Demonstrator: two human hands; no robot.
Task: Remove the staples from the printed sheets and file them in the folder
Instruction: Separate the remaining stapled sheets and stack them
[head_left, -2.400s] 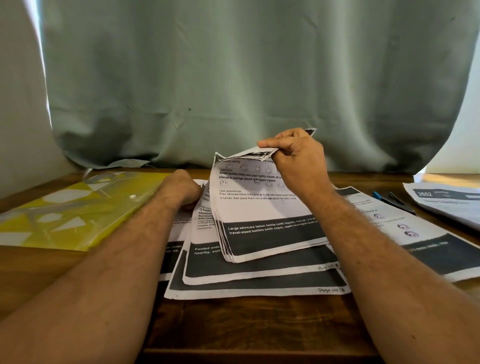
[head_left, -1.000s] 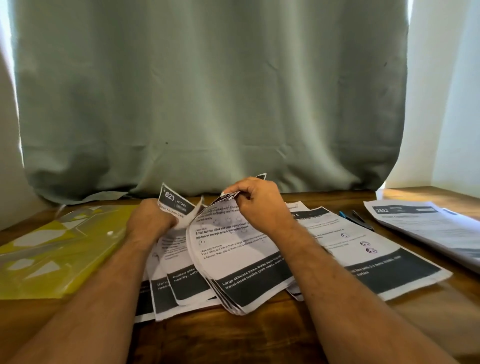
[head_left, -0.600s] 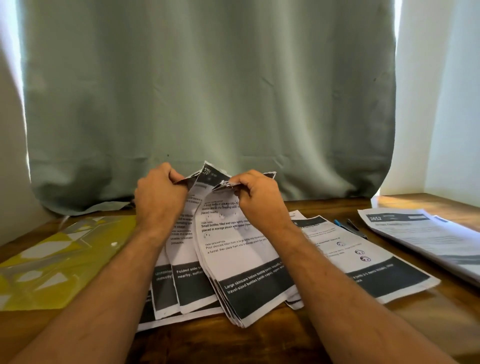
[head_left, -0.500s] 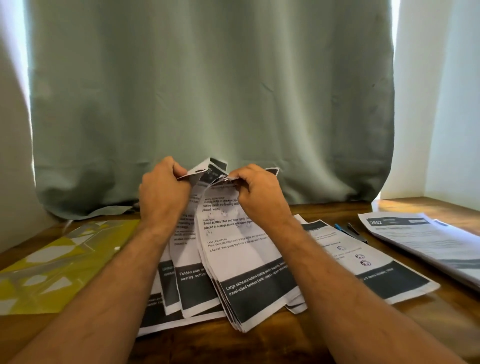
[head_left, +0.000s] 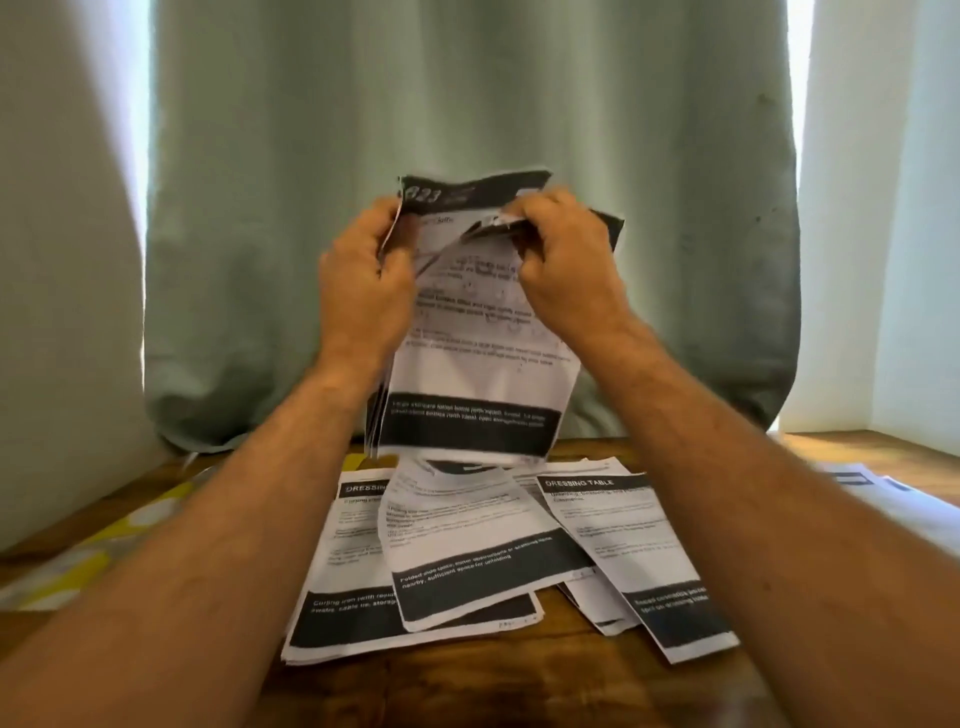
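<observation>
Nearest the camera, loose printed sheets (head_left: 447, 551) lie fanned and overlapping on the wooden table (head_left: 519, 691), and the yellow folder (head_left: 93, 551) lies flat at the left, partly hidden behind the left forearm and well apart from the work. Higher and further off, both hands hold a stapled bundle (head_left: 478, 374) up off the table in front of the green curtain (head_left: 519, 104), its lower edge hanging just above the loose pages. The left hand (head_left: 363, 291) grips the bundle's upper left edge with curled fingers; the right hand (head_left: 566, 260) pinches a crumpled fold of paper at the top, near the right corner. The staple itself is too small and blurred to make out, so whether it is out yet cannot be told. The likely trouble is tearing: the top of the front page is already bunched under the right hand, and if the two hands pull apart while the staple holds, the corner could rip away. With the bundle held only at its top, freed pages could also slip down and mix with the spread below, muddling their order. A staple that springs loose could drop unseen among those sheets, and the folder is not opened for filing
</observation>
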